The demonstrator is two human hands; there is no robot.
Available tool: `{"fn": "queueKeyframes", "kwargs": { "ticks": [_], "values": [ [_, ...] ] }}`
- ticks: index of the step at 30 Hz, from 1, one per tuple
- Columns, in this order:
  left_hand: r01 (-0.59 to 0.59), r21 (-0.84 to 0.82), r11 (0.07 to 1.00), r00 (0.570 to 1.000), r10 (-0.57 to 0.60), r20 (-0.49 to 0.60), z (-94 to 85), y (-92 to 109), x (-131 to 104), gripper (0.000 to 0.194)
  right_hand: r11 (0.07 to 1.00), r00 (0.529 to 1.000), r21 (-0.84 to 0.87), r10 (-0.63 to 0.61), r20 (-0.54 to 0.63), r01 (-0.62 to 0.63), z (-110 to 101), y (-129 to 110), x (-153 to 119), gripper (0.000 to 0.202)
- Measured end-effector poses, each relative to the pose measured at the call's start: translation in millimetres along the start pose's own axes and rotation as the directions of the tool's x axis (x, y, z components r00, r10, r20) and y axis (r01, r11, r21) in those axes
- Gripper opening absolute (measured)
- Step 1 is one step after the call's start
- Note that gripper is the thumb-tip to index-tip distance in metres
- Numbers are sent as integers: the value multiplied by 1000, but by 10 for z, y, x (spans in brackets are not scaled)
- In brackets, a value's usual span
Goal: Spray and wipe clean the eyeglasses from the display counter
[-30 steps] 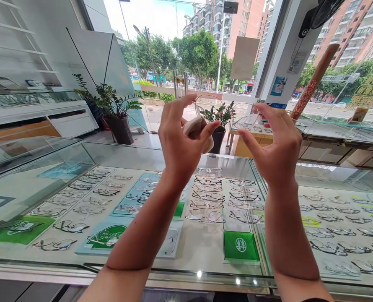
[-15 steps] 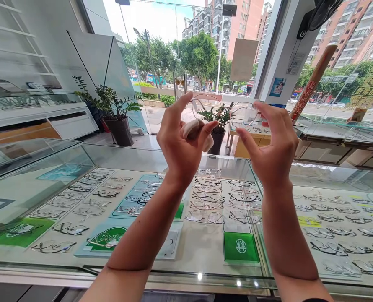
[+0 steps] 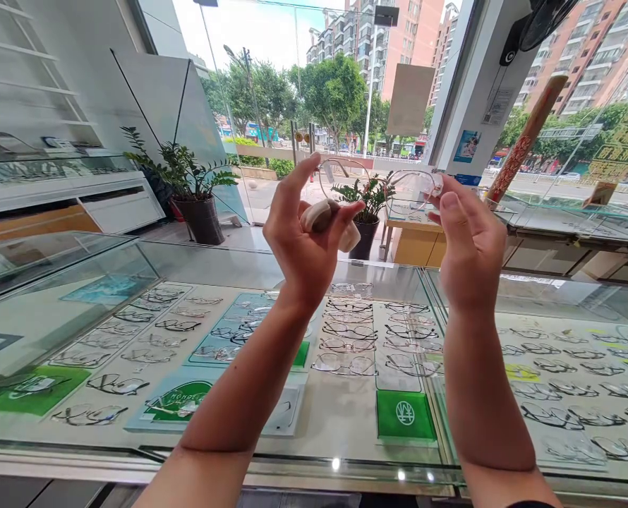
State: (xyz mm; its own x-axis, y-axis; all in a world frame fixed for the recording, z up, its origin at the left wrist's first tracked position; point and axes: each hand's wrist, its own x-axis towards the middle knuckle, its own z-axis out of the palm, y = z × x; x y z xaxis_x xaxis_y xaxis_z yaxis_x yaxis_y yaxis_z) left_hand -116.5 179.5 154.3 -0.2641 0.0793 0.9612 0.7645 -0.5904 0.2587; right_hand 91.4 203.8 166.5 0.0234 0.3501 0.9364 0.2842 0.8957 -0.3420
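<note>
A pair of thin-rimmed glasses (image 3: 412, 210) is held up between my hands in front of the window. My left hand (image 3: 306, 229) grips its left side between finger and thumb, with a crumpled pale cloth (image 3: 350, 238) tucked in the same palm. At the right end of the frame is my right hand (image 3: 473, 236), its thumb raised and its fingertips at the rim's hinge side; some fingers are hidden behind. Below my forearms, rows of glasses (image 3: 350, 330) lie inside the glass display case.
The glass counter (image 3: 293, 264) spans the view below my hands. Beyond it stand potted plants (image 3: 200, 219), a wooden cabinet (image 3: 414, 245) and a tall window. A green card (image 3: 406, 416) lies in the case; a fan (image 3: 541, 28) hangs at upper right.
My right thumb has moved up and right, closer to my other fingers, and my right hand has shifted slightly right. The glasses have tilted a little, while my left hand stays nearly in place.
</note>
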Motion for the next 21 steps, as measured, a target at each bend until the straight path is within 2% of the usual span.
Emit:
{"fn": "queueKeyframes", "kwargs": {
  "ticks": [4, 6, 11, 16, 21],
  "values": [
    [65, -111, 992, 992, -52, 114, 3, -38, 29, 69, 982, 988, 134, 141, -62, -132, -2, 17, 10, 43],
    [78, -121, 990, 991, -64, 118, -11, -24, 40, 66, 975, 981, 147, 178, -74, -166, -1, 6, 12, 42],
    [92, -121, 988, 992, -81, 99, -30, 22, 45, 65, 968, 977, 156, 208, -55, -197, 2, -3, 17, 42],
    [20, -78, 997, 996, -13, 86, -17, -3, 46, 65, 953, 974, 211, 226, -25, -216, 1, -13, 29, 42],
    [21, -134, 991, 988, -1, 152, -44, -59, 79, 75, 912, 963, 311, 262, 59, -267, -14, -38, 45, 40]
  ]
}}
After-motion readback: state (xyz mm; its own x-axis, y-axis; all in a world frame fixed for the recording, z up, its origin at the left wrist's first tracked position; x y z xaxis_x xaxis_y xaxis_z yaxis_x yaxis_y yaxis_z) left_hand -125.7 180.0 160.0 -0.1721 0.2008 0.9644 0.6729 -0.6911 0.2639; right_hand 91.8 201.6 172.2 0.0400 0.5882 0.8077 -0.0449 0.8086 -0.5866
